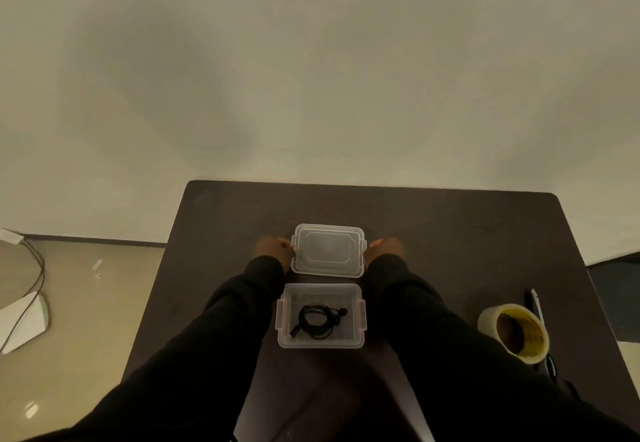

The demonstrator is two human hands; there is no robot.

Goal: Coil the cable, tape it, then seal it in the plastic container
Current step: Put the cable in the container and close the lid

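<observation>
Sealing step: left hand (275, 249) and right hand (386, 247) grasp the lid (328, 250) at 12 o'clock (coiled cable (317, 320) inside container (320, 344)); next, press it on squarely.

We see the plastic container (320, 315) on the table (450, 234), near its middle, with the coiled cable (317, 321) lying inside it. Just behind it, apart by a narrow gap, lies the lid (328, 250). Our left hand (275, 249) is at the lid's left edge and our right hand (387, 247) at its right edge, seemingly touching. The tape roll (514, 332) sits well to the container's right, near the table's right edge.
</observation>
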